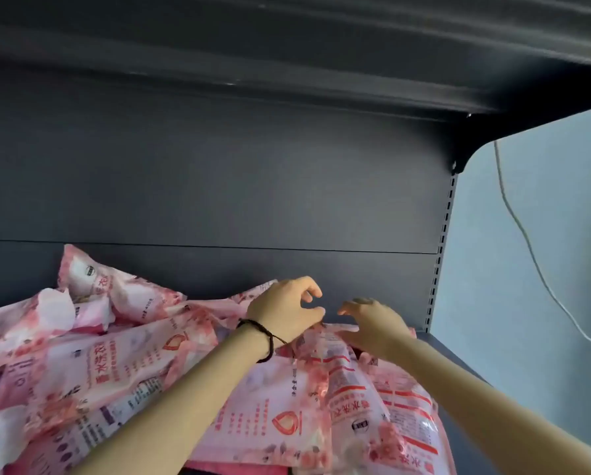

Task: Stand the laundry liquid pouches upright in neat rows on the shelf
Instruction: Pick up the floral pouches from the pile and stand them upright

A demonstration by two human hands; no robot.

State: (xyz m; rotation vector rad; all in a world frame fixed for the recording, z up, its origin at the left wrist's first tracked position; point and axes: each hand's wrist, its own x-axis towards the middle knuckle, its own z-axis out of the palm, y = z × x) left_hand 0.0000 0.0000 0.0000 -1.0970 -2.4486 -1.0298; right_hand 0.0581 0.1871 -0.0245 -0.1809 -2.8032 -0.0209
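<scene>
Two bare forearms enter from the bottom of the frame. Pouches (270, 416): pink, printed, heaped across the lower half on the shelf (458, 358). Most lie flat and overlap. At least seven can be told apart; the exact count cannot.

One black cord bracelet (264, 339) on the left wrist.

Left hand (285, 308), centre frame, above the heap: fingers (309, 286) curled, apart from the thumb, nothing between them.

Right hand (372, 325), just beside it: fingers (350, 308) spread and bent over the far edge of a flat pouch; contact cannot be told.

One leaning pouch (91, 279), left of centre, tilted near the back panel (218, 183).

One white cable (527, 252) hangs at right.

One upper shelf (287, 46) spans the top.
</scene>
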